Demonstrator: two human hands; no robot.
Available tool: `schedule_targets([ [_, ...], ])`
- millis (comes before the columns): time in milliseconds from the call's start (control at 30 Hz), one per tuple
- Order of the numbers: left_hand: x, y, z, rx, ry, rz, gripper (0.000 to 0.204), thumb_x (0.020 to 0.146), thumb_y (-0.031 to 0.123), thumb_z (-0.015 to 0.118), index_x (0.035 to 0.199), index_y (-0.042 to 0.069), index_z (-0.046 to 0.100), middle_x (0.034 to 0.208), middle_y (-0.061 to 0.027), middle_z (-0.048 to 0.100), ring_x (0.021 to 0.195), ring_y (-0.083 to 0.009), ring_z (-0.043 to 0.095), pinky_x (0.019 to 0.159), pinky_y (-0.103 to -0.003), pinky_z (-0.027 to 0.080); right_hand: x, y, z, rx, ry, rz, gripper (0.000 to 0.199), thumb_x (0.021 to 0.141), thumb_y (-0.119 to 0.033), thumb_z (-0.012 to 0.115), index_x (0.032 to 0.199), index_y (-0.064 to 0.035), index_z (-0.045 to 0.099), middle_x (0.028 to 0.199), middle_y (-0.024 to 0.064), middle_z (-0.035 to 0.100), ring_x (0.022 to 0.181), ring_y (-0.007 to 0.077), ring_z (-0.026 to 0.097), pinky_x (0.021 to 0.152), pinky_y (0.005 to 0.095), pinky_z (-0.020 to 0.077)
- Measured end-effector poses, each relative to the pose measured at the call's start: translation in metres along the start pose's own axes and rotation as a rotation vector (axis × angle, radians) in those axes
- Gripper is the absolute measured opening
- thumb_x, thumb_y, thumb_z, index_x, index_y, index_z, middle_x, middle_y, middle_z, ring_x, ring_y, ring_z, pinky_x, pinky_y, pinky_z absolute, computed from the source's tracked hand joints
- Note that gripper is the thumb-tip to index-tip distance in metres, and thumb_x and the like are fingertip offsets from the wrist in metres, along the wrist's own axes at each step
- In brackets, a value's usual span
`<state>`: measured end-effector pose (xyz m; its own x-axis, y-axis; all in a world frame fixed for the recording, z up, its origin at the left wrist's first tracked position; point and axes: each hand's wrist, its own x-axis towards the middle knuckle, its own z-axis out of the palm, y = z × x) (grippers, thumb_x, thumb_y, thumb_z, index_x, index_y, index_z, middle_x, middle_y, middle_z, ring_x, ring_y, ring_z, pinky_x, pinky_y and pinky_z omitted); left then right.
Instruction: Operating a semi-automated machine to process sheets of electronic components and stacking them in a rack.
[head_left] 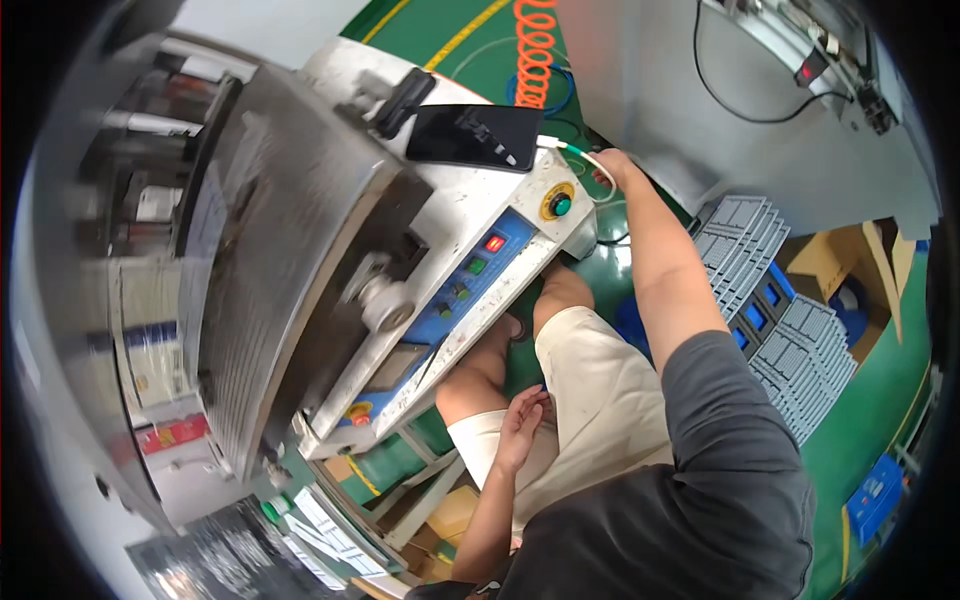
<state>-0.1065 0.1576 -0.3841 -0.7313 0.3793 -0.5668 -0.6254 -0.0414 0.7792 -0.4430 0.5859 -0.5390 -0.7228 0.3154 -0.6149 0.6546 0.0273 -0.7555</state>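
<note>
My left hand (522, 424) rests over my lap, against the light shorts, its fingers loosely bent and nothing visible in them. Stretched out past the corner of a white machine, my right hand (612, 169) has its fingers curled in beside a white cable (609, 190). The cable loops across the fingers; whatever they pinch is too small to make out. One end of this cable reaches a black smartphone (475, 136), lying screen up on the machine's white top (465, 205). A green push button (561, 204) sits on the corner nearest my right hand.
A blue control panel (470, 280) with buttons lines the machine's front, below a large metal block (290, 220) with a round knob (387, 304). Grey plastic trays (740, 240) are stacked at right, near an open cardboard box (835, 262). An orange coiled hose (535, 50) hangs beyond.
</note>
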Motion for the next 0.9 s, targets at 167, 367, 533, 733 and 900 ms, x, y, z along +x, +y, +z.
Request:
schedule_targets([
  [167,-0.015,-0.006,-0.005,0.014,0.039,0.094,0.033,0.097,0.009,0.049,0.130,0.003,0.046,0.121,-0.0094,0.056,0.113,-0.0173,0.052,0.096,-0.031,0.043,-0.081,-0.068,-0.009,-0.115,0.567,-0.349,0.031,0.081,-0.030,0.059,0.088,-0.0030,0.071,0.083,0.0088,0.070,0.073,0.0205,0.064,0.069,0.0336,0.0510],
  [367,-0.042,-0.005,-0.017,0.139,0.173,0.438,0.029,0.095,0.010,0.054,0.124,0.005,0.052,0.109,-0.0056,0.061,0.099,-0.0137,0.058,0.086,-0.027,0.048,-0.293,-0.111,-0.009,0.839,0.387,-0.733,0.026,0.094,-0.013,0.053,0.117,-0.0002,0.055,0.086,0.0021,0.057,0.074,0.0089,0.051,0.066,0.0235,0.0443],
  [533,-0.137,0.024,-0.088,0.512,0.554,0.508,0.014,0.091,0.013,0.061,0.083,0.003,0.067,0.074,0.0014,0.062,0.066,-0.0094,0.057,0.058,-0.025,0.047,-0.469,-0.050,0.069,0.429,-0.287,-0.659,0.021,0.098,-0.021,0.051,0.108,-0.0042,0.056,0.070,-0.0015,0.051,0.060,0.0065,0.046,0.054,0.0193,0.0361],
  [733,-0.305,0.115,-0.132,1.057,1.478,0.726,0.030,0.090,0.015,0.060,0.116,0.002,0.060,0.117,-0.0216,0.061,0.108,-0.0351,0.059,0.089,-0.038,0.048,-0.521,0.048,0.134,0.048,-0.759,-0.318,0.018,0.097,-0.016,0.052,0.105,-0.0046,0.063,0.081,-0.0006,0.058,0.071,0.0071,0.052,0.065,0.0202,0.0426],
  [900,-0.354,0.056,-0.166,1.465,1.743,0.116,0.051,0.086,0.019,0.064,0.132,0.004,0.047,0.132,-0.0242,0.049,0.120,-0.0373,0.050,0.095,-0.038,0.045,-0.559,0.031,0.182,-0.082,-1.021,-0.348,0.018,0.098,-0.016,0.052,0.108,-0.0037,0.061,0.085,0.0002,0.059,0.076,0.0074,0.053,0.069,0.0211,0.0435],
])
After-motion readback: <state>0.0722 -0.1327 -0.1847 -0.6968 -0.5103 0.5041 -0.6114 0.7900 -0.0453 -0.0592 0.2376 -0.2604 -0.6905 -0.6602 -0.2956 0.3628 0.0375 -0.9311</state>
